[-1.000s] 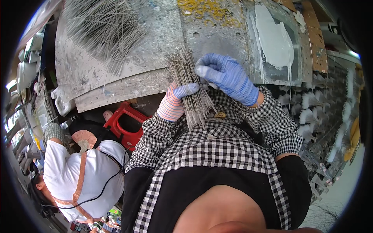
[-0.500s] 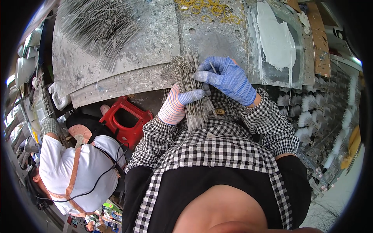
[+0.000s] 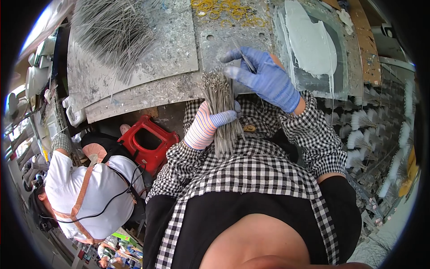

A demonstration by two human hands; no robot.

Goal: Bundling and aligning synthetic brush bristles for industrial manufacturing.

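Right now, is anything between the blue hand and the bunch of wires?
Nothing visible is. The right hand in the blue glove hovers just above the top of the wire bundle, fingers spread over its tips. The left hand grips the bundle lower down, below that gap.

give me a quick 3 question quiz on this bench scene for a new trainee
1. Which hand grips the wire bundle: left hand or right hand?
2. True or false: the red stool stands on top of the bench.
3. Fill in: the loose heap at the bench's far left is made of thin grey ____.

Key
1. Left hand, in a striped glove; the right hand, in a blue glove, is at the bundle's top end.
2. False: it sits on the floor below the bench edge, beside a person in a white top.
3. Wires, like those in the bundle.
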